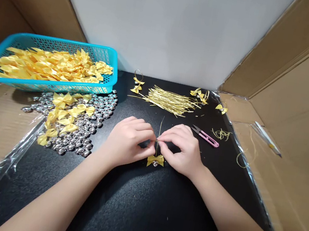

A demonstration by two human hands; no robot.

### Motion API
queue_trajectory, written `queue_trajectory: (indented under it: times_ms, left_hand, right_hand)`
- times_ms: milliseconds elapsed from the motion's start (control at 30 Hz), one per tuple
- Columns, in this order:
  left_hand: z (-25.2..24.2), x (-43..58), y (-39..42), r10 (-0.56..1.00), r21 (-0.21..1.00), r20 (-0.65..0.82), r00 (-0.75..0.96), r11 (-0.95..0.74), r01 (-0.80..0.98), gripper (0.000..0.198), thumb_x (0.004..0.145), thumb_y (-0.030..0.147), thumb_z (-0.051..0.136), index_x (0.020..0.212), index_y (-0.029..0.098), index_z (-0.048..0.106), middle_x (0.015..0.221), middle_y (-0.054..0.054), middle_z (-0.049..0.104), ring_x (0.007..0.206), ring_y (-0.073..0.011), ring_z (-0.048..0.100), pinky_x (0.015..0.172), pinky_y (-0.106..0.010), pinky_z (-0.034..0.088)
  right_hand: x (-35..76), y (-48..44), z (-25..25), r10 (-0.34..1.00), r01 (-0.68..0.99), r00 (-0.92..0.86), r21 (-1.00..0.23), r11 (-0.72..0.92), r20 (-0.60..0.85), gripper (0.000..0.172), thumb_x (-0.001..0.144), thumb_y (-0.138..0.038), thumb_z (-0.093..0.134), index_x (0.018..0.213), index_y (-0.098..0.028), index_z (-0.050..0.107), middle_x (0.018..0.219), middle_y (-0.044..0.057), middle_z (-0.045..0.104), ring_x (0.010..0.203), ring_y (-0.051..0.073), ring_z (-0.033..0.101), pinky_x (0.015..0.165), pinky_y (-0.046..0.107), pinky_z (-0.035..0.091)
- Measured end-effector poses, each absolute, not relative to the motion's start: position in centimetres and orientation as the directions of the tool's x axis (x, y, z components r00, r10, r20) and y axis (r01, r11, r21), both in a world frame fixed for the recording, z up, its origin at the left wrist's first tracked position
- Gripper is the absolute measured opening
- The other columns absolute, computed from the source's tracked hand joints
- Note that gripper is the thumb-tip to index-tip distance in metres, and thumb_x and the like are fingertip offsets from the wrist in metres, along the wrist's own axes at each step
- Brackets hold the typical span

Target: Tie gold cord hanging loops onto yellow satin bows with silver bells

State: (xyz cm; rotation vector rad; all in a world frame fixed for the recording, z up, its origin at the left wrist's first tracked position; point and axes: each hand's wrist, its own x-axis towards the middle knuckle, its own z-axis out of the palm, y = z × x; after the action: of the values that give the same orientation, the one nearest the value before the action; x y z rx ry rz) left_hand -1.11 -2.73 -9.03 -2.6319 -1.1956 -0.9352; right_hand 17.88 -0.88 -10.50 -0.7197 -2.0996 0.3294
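Above the black table my left hand (131, 141) and my right hand (182, 148) meet with pinched fingertips on a thin gold cord (161, 126). One end of the cord sticks up past the fingers. Its lower part runs down to a yellow ribbon bow (151, 160) with a small silver bell or bead (155, 164) at its middle. The bow lies just below the fingertips, between the hands.
A blue basket (115, 74) of yellow bows stands at the back left, with silver beads (77, 144) and loose bows before it. Gold cords (171, 101) lie behind the hands. Pink snips (209, 138), cord scraps (221, 134) and a pen (267, 138) are at right.
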Motion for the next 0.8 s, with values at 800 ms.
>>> queue_trajectory:
  times_ms: [800]
  left_hand:
    - [-8.79, -1.10, -2.92, 0.662, 0.200, 0.552, 0.507, -0.696, 0.690, 0.017, 0.085, 0.021, 0.057, 0.071, 0.016, 0.065, 0.066, -0.002, 0.069, 0.059, -0.0152, 0.058, 0.060, -0.029, 0.039]
  right_hand:
    - [17.64, -1.04, -10.75, 0.670, 0.375, -0.406, -0.556, 0.742, 0.621, 0.011, 0.079, -0.012, 0.063, 0.072, -0.020, 0.060, 0.073, 0.002, 0.069, 0.073, 0.018, 0.062, 0.074, 0.036, 0.045]
